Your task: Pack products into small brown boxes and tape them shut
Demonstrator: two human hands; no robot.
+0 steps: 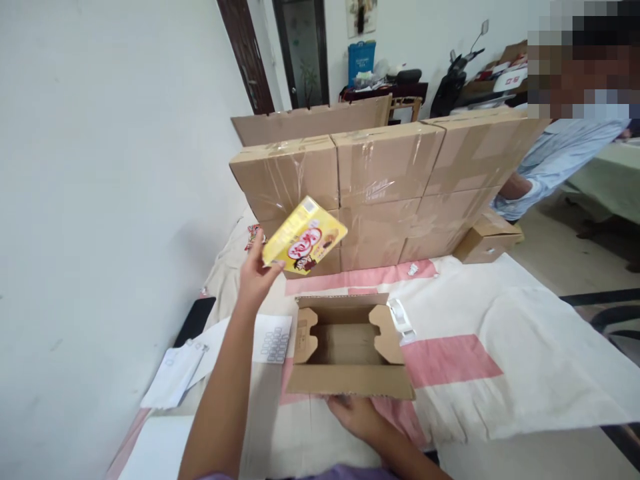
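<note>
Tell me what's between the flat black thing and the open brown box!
White paper, with printed shapes near the open brown box, and the left forearm, which crosses in front of it. The head view shows this.

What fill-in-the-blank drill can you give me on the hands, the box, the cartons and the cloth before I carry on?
1. The box held in the fingers of the left hand is mainly ____ in colour.
2. Of the left hand and the right hand, the one at the near side of the open carton is the ____ one.
3. The top row of stacked cartons shows ____ cartons.
4. The pale cloth has ____ patches.

Missing words: yellow; right; three; pink.
</note>
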